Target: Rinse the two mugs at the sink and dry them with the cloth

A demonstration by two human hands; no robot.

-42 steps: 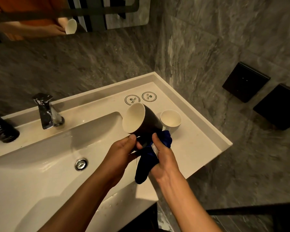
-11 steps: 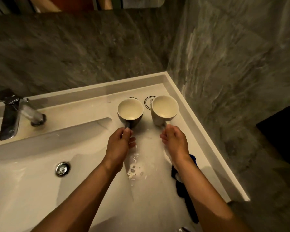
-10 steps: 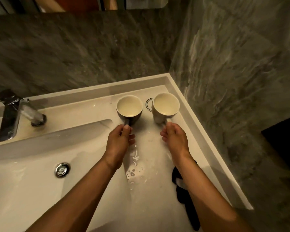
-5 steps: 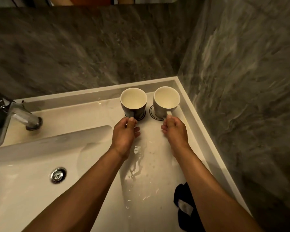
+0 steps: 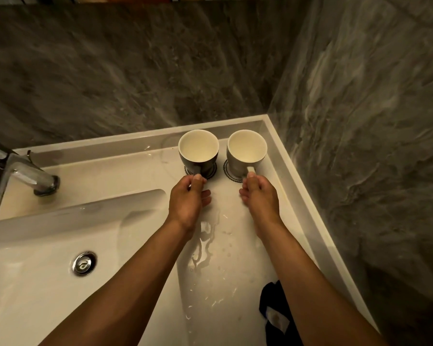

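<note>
Dark mug [image 5: 198,156] and white mug [image 5: 245,153] stand at twelve o'clock, left hand [image 5: 186,198] and right hand [image 5: 259,194] apparently pinching their handles, cloth [image 5: 273,310] at five.

A: What's on the arms?
B: Nothing. Both forearms bare up to the frame edge, no sleeve or cuff in sight.
A: Hands?
B: Left hand [image 5: 186,199] and right hand [image 5: 260,196] bare too. No gloves, rings, watch or bands. Short nails, a thumbnail showing on each.
A: Any marks?
B: None I can make out; light is dim.
</note>
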